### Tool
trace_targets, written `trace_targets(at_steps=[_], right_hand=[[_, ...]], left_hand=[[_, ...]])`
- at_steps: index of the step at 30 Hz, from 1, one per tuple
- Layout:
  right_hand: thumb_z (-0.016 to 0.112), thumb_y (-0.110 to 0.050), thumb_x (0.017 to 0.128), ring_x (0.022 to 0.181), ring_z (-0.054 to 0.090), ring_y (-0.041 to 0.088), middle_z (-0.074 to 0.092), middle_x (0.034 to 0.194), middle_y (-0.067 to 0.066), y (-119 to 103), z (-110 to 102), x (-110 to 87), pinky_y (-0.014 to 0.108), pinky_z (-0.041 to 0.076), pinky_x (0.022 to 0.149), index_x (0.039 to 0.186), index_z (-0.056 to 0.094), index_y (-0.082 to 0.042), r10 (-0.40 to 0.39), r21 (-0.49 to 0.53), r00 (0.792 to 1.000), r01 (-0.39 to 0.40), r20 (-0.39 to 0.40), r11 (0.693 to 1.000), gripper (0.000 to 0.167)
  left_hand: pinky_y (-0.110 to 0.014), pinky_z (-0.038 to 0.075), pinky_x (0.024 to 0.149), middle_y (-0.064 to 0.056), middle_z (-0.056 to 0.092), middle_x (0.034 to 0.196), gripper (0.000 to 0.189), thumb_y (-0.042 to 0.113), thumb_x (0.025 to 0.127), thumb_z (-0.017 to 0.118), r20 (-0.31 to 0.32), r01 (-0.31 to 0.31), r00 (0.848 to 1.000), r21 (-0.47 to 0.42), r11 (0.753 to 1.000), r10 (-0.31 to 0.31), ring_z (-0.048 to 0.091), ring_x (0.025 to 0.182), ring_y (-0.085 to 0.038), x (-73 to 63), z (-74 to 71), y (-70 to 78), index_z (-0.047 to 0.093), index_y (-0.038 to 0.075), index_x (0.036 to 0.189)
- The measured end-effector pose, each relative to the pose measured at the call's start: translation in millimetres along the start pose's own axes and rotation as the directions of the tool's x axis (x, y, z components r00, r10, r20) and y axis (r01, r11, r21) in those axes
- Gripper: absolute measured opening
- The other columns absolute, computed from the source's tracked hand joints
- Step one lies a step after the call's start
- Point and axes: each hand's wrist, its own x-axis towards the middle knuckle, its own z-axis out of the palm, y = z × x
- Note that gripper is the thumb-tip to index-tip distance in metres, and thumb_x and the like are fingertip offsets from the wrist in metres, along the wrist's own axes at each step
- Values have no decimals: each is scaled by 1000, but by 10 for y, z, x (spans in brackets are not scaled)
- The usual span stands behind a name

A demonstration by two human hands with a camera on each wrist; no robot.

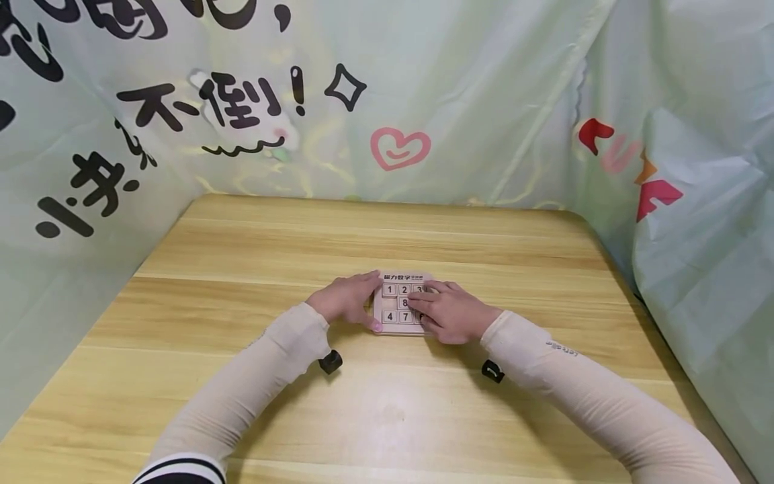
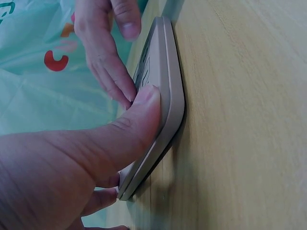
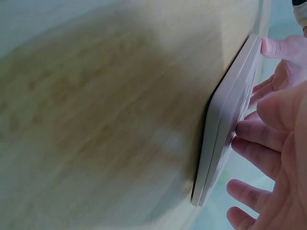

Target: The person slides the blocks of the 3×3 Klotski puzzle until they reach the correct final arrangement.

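A pale sliding number puzzle (image 1: 399, 329) lies flat on the wooden table between both hands. Tiles 1, 2 and 3 run along its top row, and 4 and 7 show in the bottom row. In the middle row, the left slot is vacant beside tile 8 (image 1: 403, 302); fingers cover the squares at the right. My left hand (image 1: 349, 298) grips the puzzle's left side, thumb on the near corner and fingers at the far one. Extended fingers of my right hand (image 1: 453, 313) touch the tiles from the right. The left wrist view shows the thumb (image 2: 139, 115) pressing the frame's edge.
The wooden table (image 1: 387, 417) reaches out around the puzzle on all sides. A pale green printed curtain (image 1: 484, 101) hangs behind it and along both sides. Dark wrist mounts sit under the left cuff (image 1: 330, 362) and the right cuff (image 1: 492, 371).
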Motion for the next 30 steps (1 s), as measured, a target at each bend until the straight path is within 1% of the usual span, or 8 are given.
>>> trace_targets(at_steps=[6,14,21,30], right_hand=[[47,-24,99,133,39,39,51,143,6,-34,19,23,57,34,107,140,52,-8,-31,-11,999,31,-21,999,45],[48,-24,99,135,37,38,50,144,6,-119,-3,50,57,33,108,141,51,-8,-54,0,999,54,-1,999,45],[48,-24,99,133,41,37,52,142,6,-173,2,60,56,33,108,140,53,-8,-89,8,996,89,-10,996,44],[49,-25,99,132,42,35,54,140,3,-197,28,76,55,34,107,138,55,-9,-106,-11,994,106,-23,994,43]], left_hand=[[-51,19,116,-4,15,161,100,48,74,79,0,-2,1000,12,1000,2,19,145,-26,1,6,-9,29,12,153],[-52,19,116,-6,16,161,99,48,75,79,0,-11,1000,10,1000,11,21,145,-28,1,5,-9,29,12,153],[-51,19,116,-7,15,161,99,48,75,79,3,-11,1000,22,1000,11,21,145,-28,2,12,-10,29,10,153],[-48,19,116,-7,15,161,99,48,75,79,-4,-12,1000,21,1000,13,21,145,-27,9,17,-17,29,11,153]])
